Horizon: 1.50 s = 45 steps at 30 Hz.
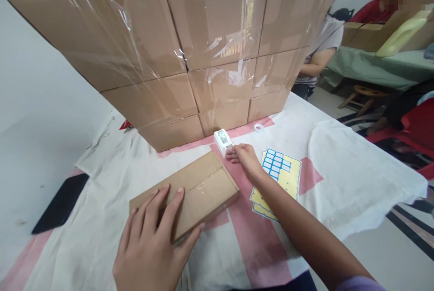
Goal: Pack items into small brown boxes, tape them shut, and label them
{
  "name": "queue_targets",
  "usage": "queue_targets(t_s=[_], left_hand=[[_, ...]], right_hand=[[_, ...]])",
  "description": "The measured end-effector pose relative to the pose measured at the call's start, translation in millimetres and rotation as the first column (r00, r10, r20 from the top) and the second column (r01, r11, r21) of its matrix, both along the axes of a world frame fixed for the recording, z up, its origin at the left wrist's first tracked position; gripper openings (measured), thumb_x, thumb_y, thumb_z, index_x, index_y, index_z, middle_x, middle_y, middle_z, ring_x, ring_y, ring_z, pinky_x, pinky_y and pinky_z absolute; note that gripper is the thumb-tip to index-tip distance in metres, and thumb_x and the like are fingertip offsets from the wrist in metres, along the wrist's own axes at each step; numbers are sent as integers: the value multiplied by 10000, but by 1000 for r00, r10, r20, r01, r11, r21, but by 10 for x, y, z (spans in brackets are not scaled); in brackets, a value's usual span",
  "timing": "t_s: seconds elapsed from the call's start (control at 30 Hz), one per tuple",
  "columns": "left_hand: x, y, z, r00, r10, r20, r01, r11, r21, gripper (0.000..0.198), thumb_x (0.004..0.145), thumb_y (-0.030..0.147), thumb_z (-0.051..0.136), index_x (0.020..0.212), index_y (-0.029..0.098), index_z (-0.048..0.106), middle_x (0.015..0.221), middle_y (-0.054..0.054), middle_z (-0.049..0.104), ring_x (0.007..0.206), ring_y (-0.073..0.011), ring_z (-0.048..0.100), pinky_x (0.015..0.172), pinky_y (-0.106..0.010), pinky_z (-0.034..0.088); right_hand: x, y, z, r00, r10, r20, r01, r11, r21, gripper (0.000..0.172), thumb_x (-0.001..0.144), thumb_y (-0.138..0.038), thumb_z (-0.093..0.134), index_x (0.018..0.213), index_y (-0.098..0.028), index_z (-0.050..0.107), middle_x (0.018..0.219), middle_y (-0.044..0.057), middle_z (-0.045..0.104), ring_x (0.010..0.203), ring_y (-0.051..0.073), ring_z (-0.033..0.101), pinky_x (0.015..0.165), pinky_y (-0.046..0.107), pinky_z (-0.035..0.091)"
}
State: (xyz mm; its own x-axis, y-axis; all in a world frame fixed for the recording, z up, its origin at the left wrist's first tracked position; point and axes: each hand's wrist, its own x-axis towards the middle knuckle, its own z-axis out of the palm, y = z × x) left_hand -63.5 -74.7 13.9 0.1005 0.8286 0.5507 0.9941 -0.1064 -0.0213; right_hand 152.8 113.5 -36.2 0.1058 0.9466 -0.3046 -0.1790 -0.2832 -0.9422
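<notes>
My left hand point(152, 232) rests over the near left part of a flat cardboard box point(203, 187), with its fingers spread on the top and the thumb along the front side. The box lies closed on the table. Beyond its far right corner is a small white case point(223, 140) with a greyish panel on top. The fingers of my right hand point(244, 157) are pinched together at the near end of that case; what is between them, if anything, is too small to make out. Yellow sheets with blue-edged labels point(276, 164) lie partly under my right forearm.
Cardboard boxes point(224, 19) wrapped in clear film form a wall across the table's far side. A small tape roll point(258, 128) lies before it. At left is a black flat object point(61, 204). People sit beyond, near another table point(369, 67).
</notes>
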Motion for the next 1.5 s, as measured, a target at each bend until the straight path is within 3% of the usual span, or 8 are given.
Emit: queue_targets(t_s=[0.17,0.5,0.77,1.2,1.5], left_hand=[[1,5,-2,1000,-2,-12,2,1000,2,647,897,554,613,1472,284,488,1447,-97,594,1196,-353,591,1037,-506,432],[-9,0,4,999,1,-33,-1,1000,4,609,883,529,640,1424,269,534,1449,-88,592,1213,-340,583,1025,-479,434],[-8,-12,4,999,7,-38,-7,1000,11,597,871,499,659,1410,269,547,1456,-77,589,1228,-330,581,1016,-467,436],[16,7,11,999,16,-30,-16,1000,12,592,875,495,650,1412,271,541,1447,-83,595,1228,-338,578,1022,-479,431],[21,-18,32,999,32,21,-32,999,-11,580,868,472,677,1402,287,548,1458,-72,589,1254,-331,572,1061,-477,423]], right_hand=[[-2,-14,0,1000,15,1,-15,1000,0,101,805,-130,536,711,-151,569,688,86,718,484,137,667,401,190,402],[14,-30,-3,998,21,61,-23,999,23,71,738,-155,555,726,-134,622,564,40,643,428,96,564,381,174,318],[17,-9,-73,1000,17,13,-17,999,47,104,696,-213,555,721,-141,625,448,-5,551,347,76,401,358,189,232],[11,1,-93,999,15,45,-15,1000,-3,140,754,-261,621,668,-150,616,399,-30,501,314,58,337,349,191,161],[29,17,-141,997,69,42,-69,997,-20,192,787,-264,605,637,-145,616,426,5,553,326,59,385,343,175,199]])
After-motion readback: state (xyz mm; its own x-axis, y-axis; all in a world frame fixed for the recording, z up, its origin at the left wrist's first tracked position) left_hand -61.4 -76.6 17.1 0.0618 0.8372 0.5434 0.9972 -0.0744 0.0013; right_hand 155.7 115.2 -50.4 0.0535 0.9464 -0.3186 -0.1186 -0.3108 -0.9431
